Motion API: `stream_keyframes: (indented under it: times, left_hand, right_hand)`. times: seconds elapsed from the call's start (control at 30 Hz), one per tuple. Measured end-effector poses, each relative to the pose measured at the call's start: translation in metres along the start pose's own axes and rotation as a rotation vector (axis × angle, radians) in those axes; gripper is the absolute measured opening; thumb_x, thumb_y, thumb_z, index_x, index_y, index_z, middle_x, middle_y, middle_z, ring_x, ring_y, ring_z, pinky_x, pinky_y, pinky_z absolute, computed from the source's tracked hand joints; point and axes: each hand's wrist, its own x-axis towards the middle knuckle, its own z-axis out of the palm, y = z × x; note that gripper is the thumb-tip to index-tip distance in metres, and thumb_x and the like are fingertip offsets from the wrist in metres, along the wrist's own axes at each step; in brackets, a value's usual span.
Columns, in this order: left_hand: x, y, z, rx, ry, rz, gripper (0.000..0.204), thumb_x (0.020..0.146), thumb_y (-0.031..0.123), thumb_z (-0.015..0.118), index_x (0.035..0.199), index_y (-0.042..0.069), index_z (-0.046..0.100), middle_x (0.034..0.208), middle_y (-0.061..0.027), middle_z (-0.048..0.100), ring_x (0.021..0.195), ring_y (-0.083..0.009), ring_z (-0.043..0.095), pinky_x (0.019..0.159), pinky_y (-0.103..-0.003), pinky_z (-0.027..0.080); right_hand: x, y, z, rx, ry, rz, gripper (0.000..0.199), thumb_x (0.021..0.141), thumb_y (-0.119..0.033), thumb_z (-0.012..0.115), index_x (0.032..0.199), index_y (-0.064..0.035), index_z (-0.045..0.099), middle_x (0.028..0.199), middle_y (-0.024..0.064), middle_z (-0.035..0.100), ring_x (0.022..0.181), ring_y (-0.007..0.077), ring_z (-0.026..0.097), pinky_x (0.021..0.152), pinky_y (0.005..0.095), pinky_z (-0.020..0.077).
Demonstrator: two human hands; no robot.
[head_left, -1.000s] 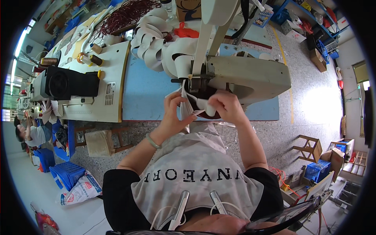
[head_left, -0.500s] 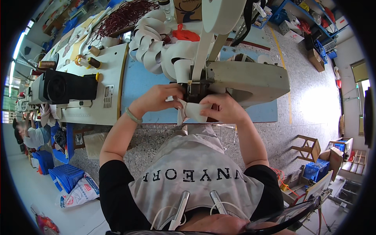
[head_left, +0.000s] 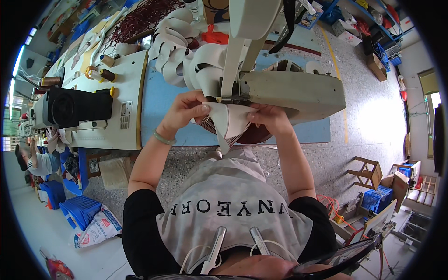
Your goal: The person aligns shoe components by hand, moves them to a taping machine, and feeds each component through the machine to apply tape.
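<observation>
Both my hands hold a white pointed piece of sheet material in front of the sewing machine. A seam line runs down the piece, and dark striped layers show along its lower edges. My left hand pinches its left upper edge between thumb and fingers. On the other side, my right hand grips the right upper edge, close against the machine arm. Below that hand shows a dark red-brown rounded surface, partly hidden by the piece. A chain of curled white pieces lies behind the machine's needle area.
The blue tabletop extends around the machine. On the left stand a second, black-and-white machine and thread spools. A heap of dark red cords and a red plastic bag lie farther back. A wooden stool stands right.
The white piece has been turned and spread, so its point now faces me and its layered edges show. My left hand has moved slightly up and left; the right hand has shifted slightly up.
</observation>
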Motion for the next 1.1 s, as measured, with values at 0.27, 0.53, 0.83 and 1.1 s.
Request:
stream_keyframes:
  times: [0.27, 0.53, 0.83, 1.1]
  left_hand:
    - [0.011, 0.004, -0.006, 0.079, 0.056, -0.063, 0.008, 0.089, 0.011, 0.065, 0.089, 0.003, 0.065, 0.066, 0.0042, 0.055, 0.051, -0.0004, 0.039, 0.044, -0.019, 0.028]
    - [0.038, -0.006, -0.028, -0.034, 0.124, -0.065, 0.015, 0.091, 0.015, 0.063, 0.079, 0.006, 0.06, 0.062, 0.0056, 0.05, 0.044, -0.001, 0.034, 0.04, -0.019, 0.023]
    - [0.013, -0.007, 0.02, 0.202, 0.777, 0.236, 0.028, 0.089, 0.015, 0.065, 0.111, 0.002, 0.054, 0.079, -0.0007, 0.057, 0.06, -0.0052, 0.048, 0.05, -0.019, 0.037]
    - [-0.046, -0.075, 0.093, 0.506, 0.631, 0.049, 0.068, 0.076, 0.021, 0.075, 0.129, 0.003, 0.035, 0.114, -0.0059, 0.045, 0.098, -0.0136, 0.044, 0.082, -0.031, 0.04]
  right_hand:
    - [0.021, 0.008, -0.006, 0.253, 0.081, -0.098, 0.038, 0.068, 0.003, 0.076, 0.102, -0.0031, 0.061, 0.085, 0.0038, 0.062, 0.068, 0.0105, 0.059, 0.052, 0.0229, 0.0443]
    - [0.07, 0.06, -0.053, 0.657, -0.002, -0.277, 0.025, 0.088, -0.019, 0.063, 0.112, -0.0114, 0.059, 0.108, 0.0049, 0.063, 0.098, 0.02, 0.061, 0.081, 0.0368, 0.0529]
    - [-0.003, 0.011, -0.005, -0.826, 0.575, -0.485, 0.026, 0.086, -0.017, 0.066, 0.107, -0.002, 0.064, 0.105, 0.0086, 0.066, 0.097, 0.0222, 0.06, 0.088, 0.0367, 0.0472]
    - [-0.008, 0.032, 0.0, -0.989, -0.011, -0.583, 0.009, 0.072, -0.008, 0.071, 0.08, -0.0045, 0.069, 0.075, 0.0067, 0.067, 0.076, 0.0257, 0.06, 0.068, 0.0373, 0.0465]
